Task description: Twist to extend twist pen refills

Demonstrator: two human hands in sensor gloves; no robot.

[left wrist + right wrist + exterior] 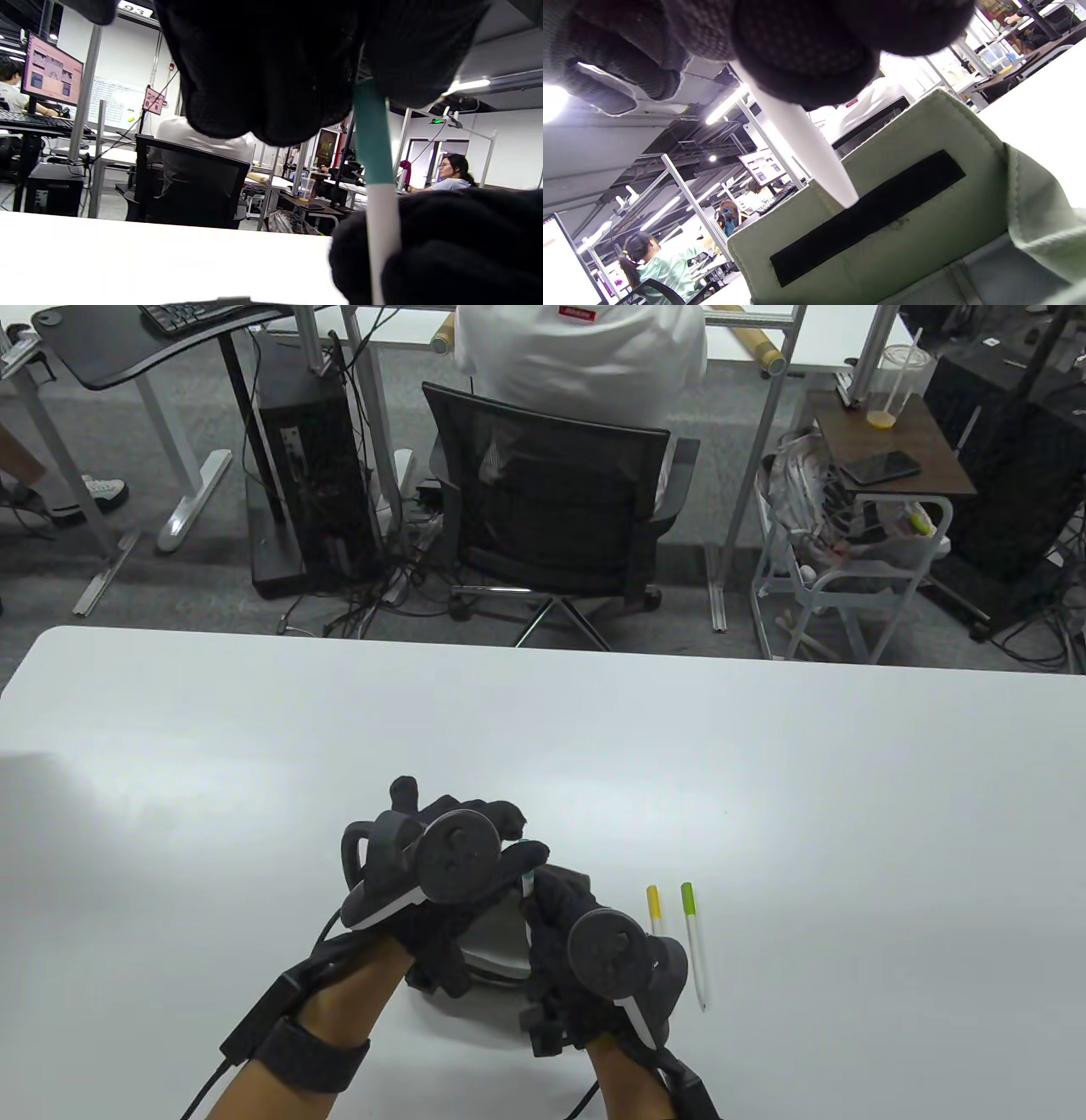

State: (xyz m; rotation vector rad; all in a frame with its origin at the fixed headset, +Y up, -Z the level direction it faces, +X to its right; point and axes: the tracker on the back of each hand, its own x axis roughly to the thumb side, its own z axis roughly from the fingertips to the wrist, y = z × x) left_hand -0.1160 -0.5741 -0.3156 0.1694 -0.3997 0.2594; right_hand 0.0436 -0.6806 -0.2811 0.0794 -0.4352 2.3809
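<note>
Both gloved hands hold one twist pen between them, above a grey-green pouch (492, 929). My left hand (475, 836) grips the pen's teal upper end (373, 140). My right hand (551, 903) grips the white barrel (806, 144); its pointed tip (849, 200) shows no refill. In the table view only a short teal-and-white bit of this pen (528, 872) shows between the hands. Two more pens lie on the table to the right: a yellow-capped one (654, 908), partly hidden by the right tracker, and a green-capped one (693, 942).
The pouch has an open flap with a black hook-and-loop strip (869, 216). The white table (764, 780) stretches far and to both sides. Beyond its far edge stand an office chair (551, 509) with a seated person and a small cart (857, 560).
</note>
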